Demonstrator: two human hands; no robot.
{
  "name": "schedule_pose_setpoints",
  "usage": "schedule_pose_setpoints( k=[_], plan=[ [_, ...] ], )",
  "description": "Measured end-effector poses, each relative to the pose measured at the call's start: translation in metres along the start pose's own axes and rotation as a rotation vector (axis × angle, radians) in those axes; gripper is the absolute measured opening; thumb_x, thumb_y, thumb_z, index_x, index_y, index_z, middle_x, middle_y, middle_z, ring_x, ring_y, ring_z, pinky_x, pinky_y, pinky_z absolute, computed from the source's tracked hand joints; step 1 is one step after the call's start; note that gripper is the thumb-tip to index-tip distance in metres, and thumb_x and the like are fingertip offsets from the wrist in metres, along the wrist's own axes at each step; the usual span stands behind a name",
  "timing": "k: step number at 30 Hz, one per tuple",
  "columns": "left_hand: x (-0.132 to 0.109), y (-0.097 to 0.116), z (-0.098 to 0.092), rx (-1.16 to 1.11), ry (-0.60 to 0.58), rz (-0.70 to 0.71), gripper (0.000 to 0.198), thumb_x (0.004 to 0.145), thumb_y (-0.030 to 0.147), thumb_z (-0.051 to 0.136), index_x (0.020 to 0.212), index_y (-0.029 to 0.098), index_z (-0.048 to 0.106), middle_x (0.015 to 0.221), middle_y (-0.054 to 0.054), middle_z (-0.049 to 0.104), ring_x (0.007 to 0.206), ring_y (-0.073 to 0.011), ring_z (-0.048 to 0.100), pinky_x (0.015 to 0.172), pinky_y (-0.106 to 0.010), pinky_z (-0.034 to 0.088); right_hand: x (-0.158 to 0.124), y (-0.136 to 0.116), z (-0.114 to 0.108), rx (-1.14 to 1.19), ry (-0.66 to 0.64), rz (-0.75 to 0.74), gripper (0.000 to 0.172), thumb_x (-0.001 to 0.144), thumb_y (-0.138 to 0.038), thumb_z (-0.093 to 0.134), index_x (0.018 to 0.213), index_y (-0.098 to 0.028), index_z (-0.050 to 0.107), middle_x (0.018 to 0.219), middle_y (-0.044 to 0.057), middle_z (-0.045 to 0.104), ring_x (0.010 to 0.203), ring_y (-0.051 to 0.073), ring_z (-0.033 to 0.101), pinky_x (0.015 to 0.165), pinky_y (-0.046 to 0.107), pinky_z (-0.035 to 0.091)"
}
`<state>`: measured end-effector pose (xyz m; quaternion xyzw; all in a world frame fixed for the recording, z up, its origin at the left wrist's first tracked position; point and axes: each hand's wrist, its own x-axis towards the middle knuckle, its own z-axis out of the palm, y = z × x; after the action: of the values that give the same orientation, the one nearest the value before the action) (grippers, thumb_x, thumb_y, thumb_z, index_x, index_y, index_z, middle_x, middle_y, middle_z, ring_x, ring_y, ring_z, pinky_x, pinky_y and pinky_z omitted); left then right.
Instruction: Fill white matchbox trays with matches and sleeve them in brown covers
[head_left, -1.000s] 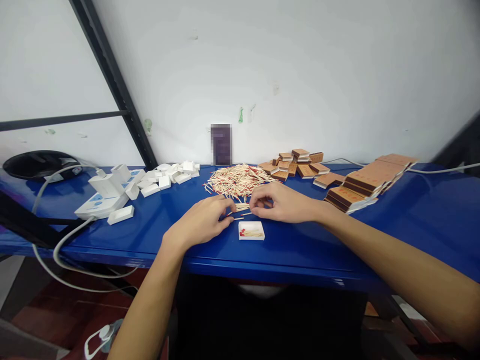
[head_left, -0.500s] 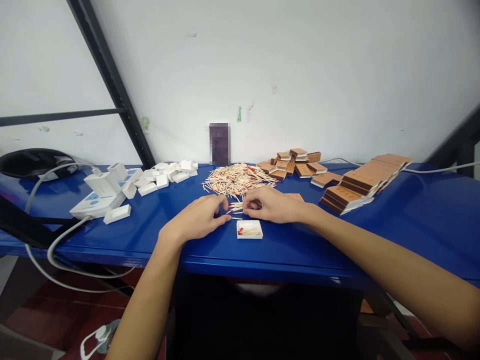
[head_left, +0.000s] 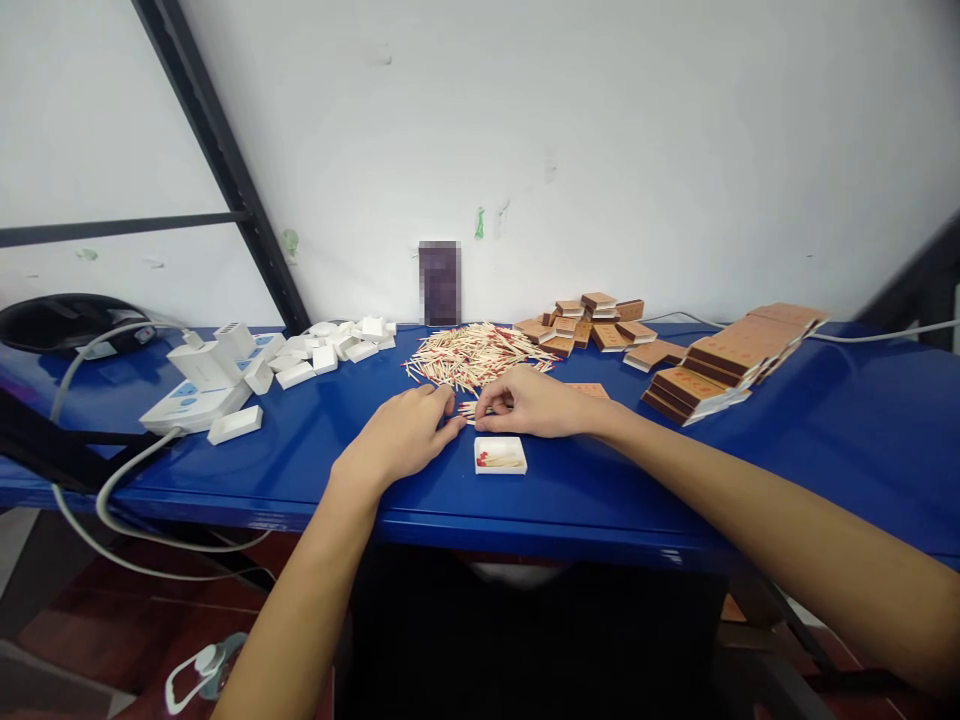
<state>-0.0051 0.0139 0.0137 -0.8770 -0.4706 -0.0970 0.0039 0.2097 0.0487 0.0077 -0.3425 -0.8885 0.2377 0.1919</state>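
Note:
Between my two hands lies a small bunch of matches (head_left: 466, 409) with red heads, on the blue tabletop. My right hand (head_left: 525, 402) curls over their right side, thumb and fingertips closed on them. On their left, my left hand (head_left: 409, 430) rests with its thumb tip touching or very near the match ends, thumb and forefinger a little apart. Just in front stands an open white matchbox tray (head_left: 500, 456) holding several matches, heads to the left. A large heap of loose matches (head_left: 476, 355) lies behind my hands.
White empty trays (head_left: 326, 350) are piled at the left, near a white box and charger (head_left: 202, 375) with cables. Brown matchbox sleeves (head_left: 592, 325) lie scattered behind right, with stacked ones (head_left: 731, 360) farther right. One sleeve (head_left: 587, 390) lies behind my right wrist.
My right hand has shifted slightly left, and my left thumb has moved in toward the matches, narrowing the gap between the hands. The tray's contents look the same.

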Motion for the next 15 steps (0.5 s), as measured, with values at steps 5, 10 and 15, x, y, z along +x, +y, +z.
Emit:
schedule_pose_setpoints(
  k=[5,10,15],
  plan=[
    [0.0,-0.005,0.002,0.0,-0.001,0.034,0.028,0.103,0.028,0.03,0.1,0.017,0.055,0.095,-0.009,0.063,0.087,-0.0239,0.06,0.079,-0.037,0.045,-0.003,0.001,-0.002,-0.033,-0.001,-0.014,0.017,0.081,-0.029,0.064,0.082,-0.017,0.076,0.055,-0.005,0.046,0.052,0.009,0.039,0.054,0.024,0.03],
    [-0.002,-0.011,0.003,-0.065,0.005,0.088,0.025,0.102,0.024,0.03,0.098,0.018,0.054,0.094,-0.008,0.062,0.089,-0.0233,0.059,0.082,-0.037,0.045,-0.01,0.002,-0.003,-0.068,0.036,-0.022,0.014,0.079,-0.026,0.065,0.08,-0.015,0.075,0.054,-0.006,0.047,0.051,0.009,0.04,0.056,0.025,0.032],
    [-0.005,-0.008,0.002,-0.062,-0.016,0.093,0.02,0.1,0.022,0.035,0.101,0.018,0.055,0.097,-0.008,0.061,0.092,-0.0243,0.059,0.082,-0.038,0.045,-0.014,0.007,0.0,-0.065,0.119,-0.052,0.019,0.085,-0.027,0.06,0.089,-0.017,0.075,0.061,-0.003,0.054,0.056,0.01,0.044,0.056,0.024,0.032]
  ],
)
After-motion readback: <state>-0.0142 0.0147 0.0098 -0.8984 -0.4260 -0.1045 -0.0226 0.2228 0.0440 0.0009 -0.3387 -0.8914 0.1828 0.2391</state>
